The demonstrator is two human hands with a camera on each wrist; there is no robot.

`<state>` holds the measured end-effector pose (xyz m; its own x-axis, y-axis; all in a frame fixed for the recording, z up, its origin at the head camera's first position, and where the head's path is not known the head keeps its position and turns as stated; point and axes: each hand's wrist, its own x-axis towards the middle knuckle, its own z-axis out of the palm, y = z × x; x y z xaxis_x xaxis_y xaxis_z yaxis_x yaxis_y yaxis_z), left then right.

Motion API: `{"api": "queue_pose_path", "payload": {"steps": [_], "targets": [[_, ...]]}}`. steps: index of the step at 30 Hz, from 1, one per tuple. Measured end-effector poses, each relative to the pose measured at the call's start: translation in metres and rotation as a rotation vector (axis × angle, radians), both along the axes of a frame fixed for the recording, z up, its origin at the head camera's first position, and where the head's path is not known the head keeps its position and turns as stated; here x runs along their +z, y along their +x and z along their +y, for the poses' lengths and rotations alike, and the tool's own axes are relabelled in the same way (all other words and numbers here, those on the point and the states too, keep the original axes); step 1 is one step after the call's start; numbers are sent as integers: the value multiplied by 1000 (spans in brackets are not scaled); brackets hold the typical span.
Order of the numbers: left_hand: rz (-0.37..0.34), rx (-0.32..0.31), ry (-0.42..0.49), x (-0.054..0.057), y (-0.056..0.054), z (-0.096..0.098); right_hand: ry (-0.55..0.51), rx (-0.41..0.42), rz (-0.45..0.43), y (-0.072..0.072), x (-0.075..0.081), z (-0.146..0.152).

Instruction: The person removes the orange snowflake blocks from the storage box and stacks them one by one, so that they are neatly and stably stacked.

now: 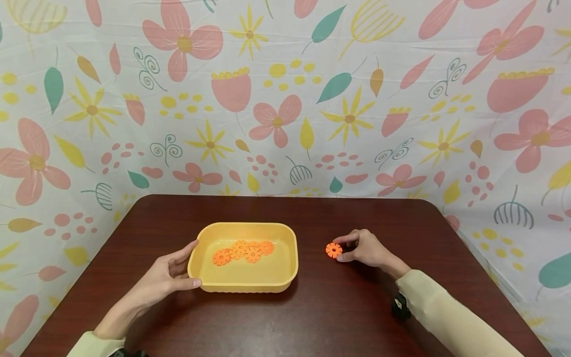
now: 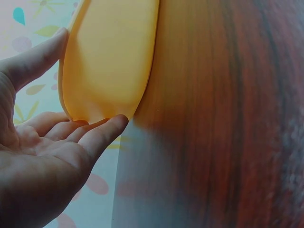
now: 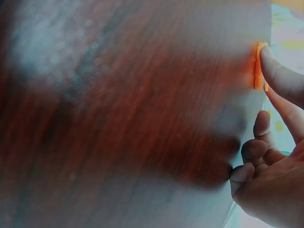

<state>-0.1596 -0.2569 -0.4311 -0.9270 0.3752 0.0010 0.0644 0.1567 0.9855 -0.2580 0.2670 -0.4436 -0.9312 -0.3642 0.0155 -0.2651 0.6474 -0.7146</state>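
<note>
Several orange notched discs [image 1: 241, 252] lie in an overlapping cluster inside the yellow tray [image 1: 245, 286]; the tray sits on the dark brown counter [image 1: 276, 327]; the left hand [image 1: 167, 277] grips the tray's left end, thumb and fingers spread across it; to the right, well apart from the tray, the right hand [image 1: 371, 249] pinches a single orange disc [image 1: 329, 251] by its edge, on or just above the counter.

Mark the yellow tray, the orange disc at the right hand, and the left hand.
Yellow tray [image 1: 243, 285], head view: on the near rim.
Orange disc [image 1: 330, 251], head view: on its face, just left of centre.
Left hand [image 1: 158, 280], head view: on the back of it.
</note>
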Motion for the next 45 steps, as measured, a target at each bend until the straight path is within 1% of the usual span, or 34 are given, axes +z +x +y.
{"api": "queue_pose_path", "payload": {"steps": [17, 23, 29, 34, 39, 45], "targets": [[-5, 0, 2, 0, 0, 0, 4, 11, 16, 2, 2, 1], [-6, 12, -8, 0, 0, 1, -2, 24, 31, 3, 9, -3], [-12, 12, -6, 1, 1, 1, -6, 40, 46, 7, 19, -15], [-21, 2, 4, 1, 1, 1, -12, 68, 58, 11, 28, -30], [-23, -11, 23, 1, 1, 0, -22, 118, 78, 15, 39, -45], [-13, -12, 29, 1, 1, 0, -37, 192, 127, 18, 45, -62]]}}
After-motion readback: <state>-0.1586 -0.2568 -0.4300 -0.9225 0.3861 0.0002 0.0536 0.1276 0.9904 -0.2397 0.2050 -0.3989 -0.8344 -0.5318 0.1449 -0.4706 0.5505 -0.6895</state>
